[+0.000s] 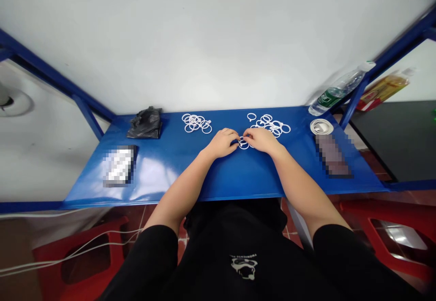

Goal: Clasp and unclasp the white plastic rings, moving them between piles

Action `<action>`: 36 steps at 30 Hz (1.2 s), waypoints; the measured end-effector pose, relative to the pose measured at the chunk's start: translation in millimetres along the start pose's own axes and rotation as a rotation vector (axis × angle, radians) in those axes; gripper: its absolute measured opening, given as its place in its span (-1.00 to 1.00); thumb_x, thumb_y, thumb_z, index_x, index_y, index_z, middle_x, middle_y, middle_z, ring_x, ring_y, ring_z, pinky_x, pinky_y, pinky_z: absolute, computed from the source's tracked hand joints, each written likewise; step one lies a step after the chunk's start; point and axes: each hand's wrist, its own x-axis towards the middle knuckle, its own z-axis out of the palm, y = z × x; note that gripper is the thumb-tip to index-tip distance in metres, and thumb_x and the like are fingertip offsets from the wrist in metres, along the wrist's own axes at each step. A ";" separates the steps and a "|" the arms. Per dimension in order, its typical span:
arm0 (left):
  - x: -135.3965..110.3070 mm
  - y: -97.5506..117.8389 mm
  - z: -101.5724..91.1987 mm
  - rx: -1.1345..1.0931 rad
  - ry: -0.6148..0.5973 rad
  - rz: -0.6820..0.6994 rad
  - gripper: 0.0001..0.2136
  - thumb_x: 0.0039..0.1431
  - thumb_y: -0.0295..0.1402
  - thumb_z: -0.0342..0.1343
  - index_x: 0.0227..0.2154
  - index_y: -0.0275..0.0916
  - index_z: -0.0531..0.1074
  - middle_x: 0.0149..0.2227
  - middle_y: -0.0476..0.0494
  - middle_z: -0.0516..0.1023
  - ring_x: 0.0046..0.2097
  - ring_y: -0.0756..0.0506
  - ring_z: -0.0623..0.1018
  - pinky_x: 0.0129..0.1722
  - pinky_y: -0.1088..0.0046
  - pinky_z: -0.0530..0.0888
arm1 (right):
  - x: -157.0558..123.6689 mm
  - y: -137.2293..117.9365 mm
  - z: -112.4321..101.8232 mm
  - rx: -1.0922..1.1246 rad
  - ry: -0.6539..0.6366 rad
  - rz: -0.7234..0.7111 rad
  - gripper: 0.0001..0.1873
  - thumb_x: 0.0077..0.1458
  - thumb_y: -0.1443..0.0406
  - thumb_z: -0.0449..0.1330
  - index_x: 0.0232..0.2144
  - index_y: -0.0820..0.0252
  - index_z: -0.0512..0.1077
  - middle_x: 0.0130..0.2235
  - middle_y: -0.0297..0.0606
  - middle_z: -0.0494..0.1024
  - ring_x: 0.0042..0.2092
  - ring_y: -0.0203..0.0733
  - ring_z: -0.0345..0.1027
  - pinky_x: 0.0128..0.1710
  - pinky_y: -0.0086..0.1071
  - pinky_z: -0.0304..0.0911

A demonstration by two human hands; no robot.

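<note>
My left hand (223, 143) and my right hand (263, 140) meet near the middle of the blue table, fingertips bent inward. Between them is a white curtain ring (243, 147), a thin hoop with a small eyelet, and the fingers of both hands pinch at it. Part of another hoop shows there, partly hidden by my right fingers. Just behind my right hand lies a loose pile of white curtain rings (276, 129), with one single ring (251, 117) at its left. A second pile of the same rings (195, 122) lies beyond my left hand.
On the blue table (163, 167), a crumpled black plastic bag (146, 122) and a blurred-out flat object (120, 165) lie left. At right are a water bottle (337, 92), a coiled white cable (322, 127) and a dark blurred-out object (334, 155). A white wall rises behind.
</note>
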 end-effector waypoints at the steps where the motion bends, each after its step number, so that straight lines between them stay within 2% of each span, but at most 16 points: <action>1: -0.2 -0.9 0.6 0.012 0.005 -0.013 -0.82 0.32 -0.38 0.15 -0.09 -0.15 0.60 0.09 -0.21 0.62 0.14 -0.26 0.55 0.22 0.05 0.44 | 0.3 0.1 0.8 0.000 0.004 -0.011 -0.78 0.33 0.20 0.18 -0.12 0.05 0.63 -0.22 -0.24 0.68 -0.17 -0.07 0.50 -0.27 -0.31 0.19; 7: -1.2 -2.9 1.2 0.026 -0.011 -0.034 -0.89 0.30 -0.32 0.22 -0.15 -0.14 0.59 0.11 -0.22 0.58 0.17 -0.28 0.52 0.23 0.03 0.43 | 2.7 2.5 7.3 0.034 0.079 -0.105 -0.76 0.31 0.21 0.21 -0.04 0.08 0.61 -0.13 -0.20 0.64 -0.10 -0.07 0.49 -0.16 -0.29 0.27; 11: -0.2 -1.8 -0.8 0.012 0.009 -0.034 -0.87 0.40 -0.29 0.14 -0.21 -0.17 0.55 0.11 -0.23 0.59 0.16 -0.25 0.53 0.21 0.04 0.44 | 1.0 0.9 7.6 0.130 0.147 -0.207 -0.74 0.30 0.25 0.20 -0.02 0.08 0.61 -0.05 -0.19 0.63 -0.07 -0.08 0.50 -0.08 -0.27 0.32; 15: 1.3 1.0 -3.8 -0.008 0.081 -0.065 -0.87 0.46 -0.31 0.06 -0.17 -0.18 0.49 0.16 -0.25 0.59 0.20 -0.24 0.55 0.22 0.05 0.45 | -1.8 -5.5 5.4 0.198 0.184 -0.265 -0.68 0.28 0.27 0.20 0.04 0.05 0.60 0.03 -0.18 0.62 -0.11 -0.10 0.49 -0.11 -0.27 0.33; 19: 2.3 2.8 -3.7 -0.037 0.119 -0.083 -0.86 0.51 -0.32 -0.01 -0.11 -0.18 0.45 0.16 -0.25 0.61 0.15 -0.22 0.61 0.18 0.08 0.47 | -2.4 -8.9 3.6 0.212 0.233 -0.244 -0.71 0.32 0.25 0.17 0.01 0.05 0.61 -0.03 -0.19 0.64 -0.16 -0.12 0.48 -0.13 -0.28 0.30; 25: 1.9 1.7 -2.1 -0.044 0.175 -0.102 -0.87 0.53 -0.33 -0.03 -0.10 -0.17 0.40 -0.03 -0.19 0.69 -0.01 -0.18 0.68 0.10 0.18 0.50 | -3.3 -8.3 1.3 0.238 0.242 -0.237 -0.74 0.26 0.23 0.21 -0.06 0.09 0.61 -0.15 -0.23 0.65 -0.25 -0.16 0.44 -0.19 -0.30 0.27; 29: 1.6 3.8 -4.3 -0.023 0.152 -0.130 -0.86 0.53 -0.30 -0.03 -0.09 -0.16 0.42 -0.12 -0.15 0.69 -0.09 -0.17 0.68 0.05 0.20 0.52 | -5.1 -11.4 -1.1 0.242 0.236 -0.234 -0.77 0.21 0.26 0.19 -0.13 0.11 0.60 -0.19 -0.23 0.64 -0.28 -0.17 0.41 -0.20 -0.30 0.26; 36: 1.0 8.0 -6.5 -0.012 0.145 -0.133 -0.84 0.53 -0.28 -0.02 -0.12 -0.16 0.44 -0.16 -0.14 0.68 -0.14 -0.18 0.67 -0.06 0.24 0.51 | -5.0 -12.1 0.3 0.261 0.261 -0.250 -0.81 0.15 0.27 0.17 -0.24 0.12 0.57 -0.26 -0.24 0.62 -0.30 -0.16 0.41 -0.22 -0.30 0.26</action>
